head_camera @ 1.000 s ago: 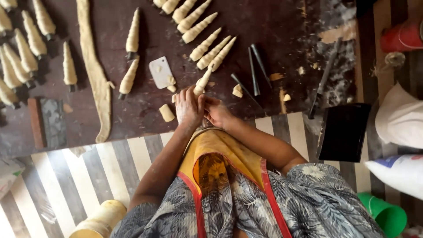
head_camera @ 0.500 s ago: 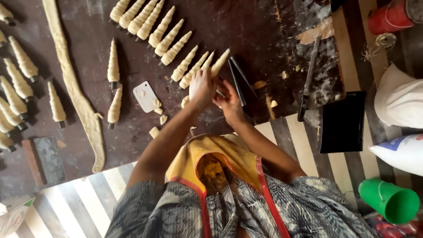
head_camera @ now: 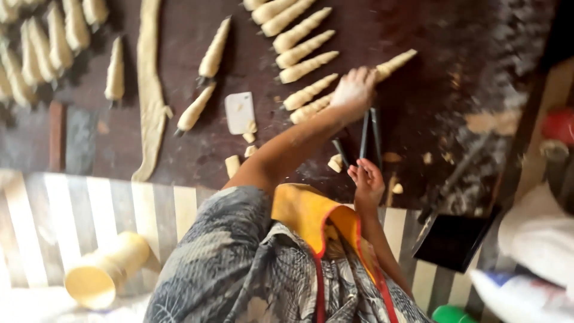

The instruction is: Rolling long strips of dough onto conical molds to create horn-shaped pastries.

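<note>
My left hand (head_camera: 354, 91) reaches out over the dark work board (head_camera: 418, 36) and is closed on a dough-wrapped cone (head_camera: 393, 62). That cone lies at the end of a slanted row of similar dough cones (head_camera: 305, 67). My right hand (head_camera: 368, 182) hangs back near the board's front edge. Its fingers are loosely apart and touch the near ends of two dark bare metal cone moulds (head_camera: 369, 128). Small dough scraps (head_camera: 336, 162) lie just left of it.
A white scraper (head_camera: 239, 112) and a long dough strip (head_camera: 149, 90) lie left of the row, with more dough cones (head_camera: 206, 78) and a batch at the far left (head_camera: 36, 54). A yellow tub (head_camera: 104, 272), black tray (head_camera: 451, 239) and red container (head_camera: 559, 125) sit around the board.
Both hands were together on one dough cone close to my body. My left hand has carried it out to the row's end, while my right hand has come off it and dropped back to the dark moulds.
</note>
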